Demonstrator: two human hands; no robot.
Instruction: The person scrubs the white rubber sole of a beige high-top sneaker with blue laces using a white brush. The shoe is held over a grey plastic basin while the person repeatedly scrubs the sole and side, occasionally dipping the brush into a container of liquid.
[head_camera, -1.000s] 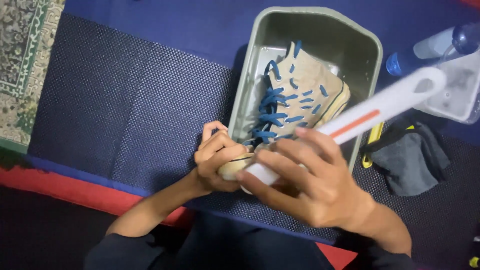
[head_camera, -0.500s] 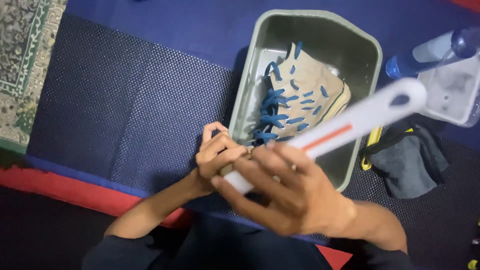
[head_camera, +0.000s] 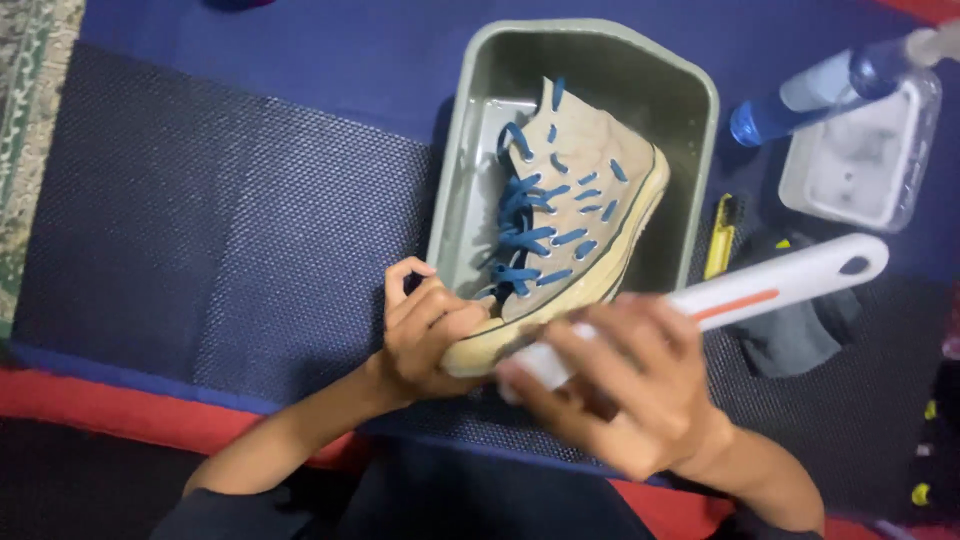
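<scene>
Swinging flatter, brush (head_camera: 775, 290) is scrubbing shoe (head_camera: 560, 260) toe; right hand (head_camera: 620, 400) fingers gripping brush, left hand (head_camera: 425, 335) clamping shoe; next stroke needs firm bracing.

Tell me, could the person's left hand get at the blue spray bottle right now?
Probably not easily: the left hand grips the shoe's toe, and the spray bottle lies beyond the grey tub, across the right hand.

Both forearms are bare from elbow to wrist, with no watch, ring or band visible. The left hand (head_camera: 425, 335) and right hand (head_camera: 625, 400) wear no gloves. Dark clothing, black or charcoal, covers the body at the lower frame edge.
</scene>
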